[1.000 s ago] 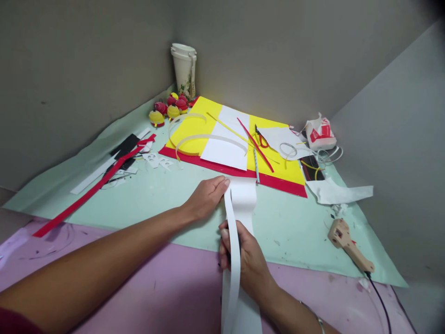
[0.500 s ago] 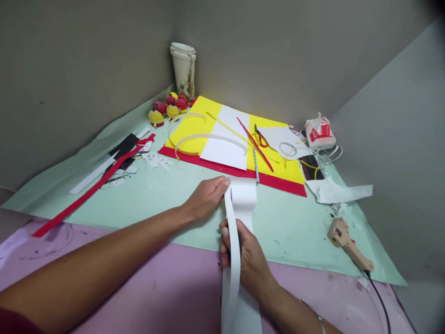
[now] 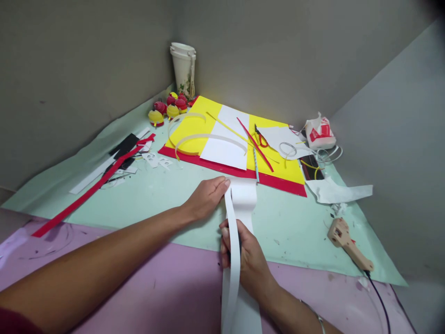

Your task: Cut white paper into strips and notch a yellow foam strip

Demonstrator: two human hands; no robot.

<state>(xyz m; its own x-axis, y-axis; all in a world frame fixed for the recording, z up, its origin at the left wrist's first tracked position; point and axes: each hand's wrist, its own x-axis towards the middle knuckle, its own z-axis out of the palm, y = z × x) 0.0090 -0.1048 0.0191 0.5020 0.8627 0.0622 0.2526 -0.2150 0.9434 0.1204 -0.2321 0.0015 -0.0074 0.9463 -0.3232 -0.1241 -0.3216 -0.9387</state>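
My left hand (image 3: 209, 195) pinches the far left edge of a long sheet of white paper (image 3: 243, 192), whose far end curls over. A narrow strip (image 3: 235, 271) is partly cut from the sheet's left side and bows up toward me, passing in front of my right fingers. My right hand (image 3: 251, 260) is closed around the black handles of a pair of scissors (image 3: 239, 246). Most of the scissors is hidden by the strip and fingers; a bit of dark blade shows at the slit between strip and sheet.
Coloured sheets (image 3: 285, 169) lie at the back with strips and red-handled scissors (image 3: 262, 139) on them. A glue gun (image 3: 349, 243) with a cord is at right. Left are a red strip (image 3: 93, 190) and scraps; behind stand yellow-red balls (image 3: 156, 117) and a white cup (image 3: 183, 67).
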